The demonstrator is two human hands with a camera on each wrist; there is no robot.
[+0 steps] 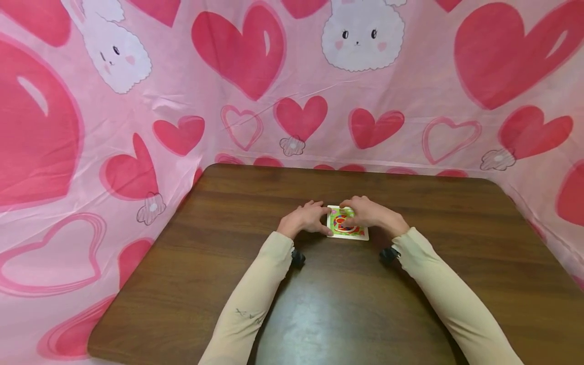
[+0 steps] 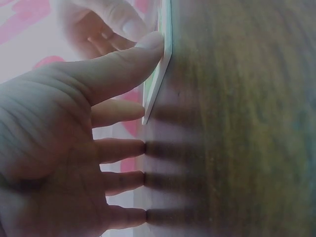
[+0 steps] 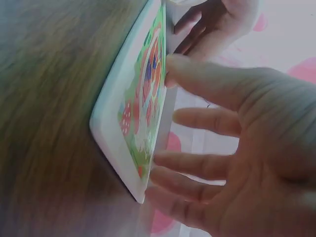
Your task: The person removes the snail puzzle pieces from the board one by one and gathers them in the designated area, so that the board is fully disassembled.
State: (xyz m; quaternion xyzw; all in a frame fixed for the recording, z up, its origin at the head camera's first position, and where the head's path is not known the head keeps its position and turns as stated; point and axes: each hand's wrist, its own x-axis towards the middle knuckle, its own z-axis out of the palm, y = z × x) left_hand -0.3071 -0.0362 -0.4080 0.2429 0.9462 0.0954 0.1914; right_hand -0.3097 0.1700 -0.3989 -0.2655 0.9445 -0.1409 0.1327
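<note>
A thin square picture board (image 1: 348, 236) with a white border lies on the wooden table, its print green, red and blue. At its left edge is my left hand (image 1: 304, 218), thumb tip on the edge by the near corner. The other left fingers (image 2: 123, 150) stretch out straight, their tips down at the tabletop. My right hand (image 1: 370, 213) reaches over the board's right side with spread fingers. In the right wrist view, the right thumb (image 3: 207, 81) overlaps the picture's edge, and the fingertips come close to the far border.
The brown wooden table (image 1: 219, 263) has rounded corners. Behind it and along the sides hangs a pink cloth (image 1: 319, 81) printed with hearts and rabbits. Dark wrist devices (image 1: 298, 258) sit below both cream sleeves (image 1: 255, 294).
</note>
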